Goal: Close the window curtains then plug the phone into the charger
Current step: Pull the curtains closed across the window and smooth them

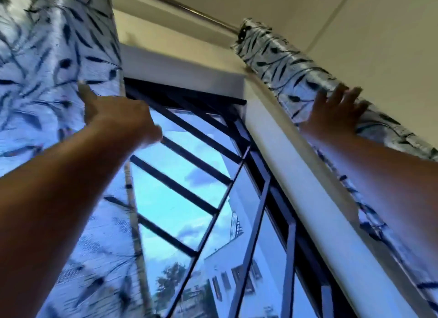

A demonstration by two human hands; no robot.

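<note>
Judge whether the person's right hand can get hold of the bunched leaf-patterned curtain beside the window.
Probably yes: the right hand already lies spread on the bunched leaf-patterned curtain, fingers open, with nothing between them.

A home room: leaf-print curtains [54, 64] (on a rod [189, 8]) flank a barred window [189, 180].

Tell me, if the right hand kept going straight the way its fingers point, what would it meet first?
The right hand already looks to be against the bunched right curtain; its fingers point up along the fabric toward the curtain rod. Depth is unclear and the frame is blurred.
</note>
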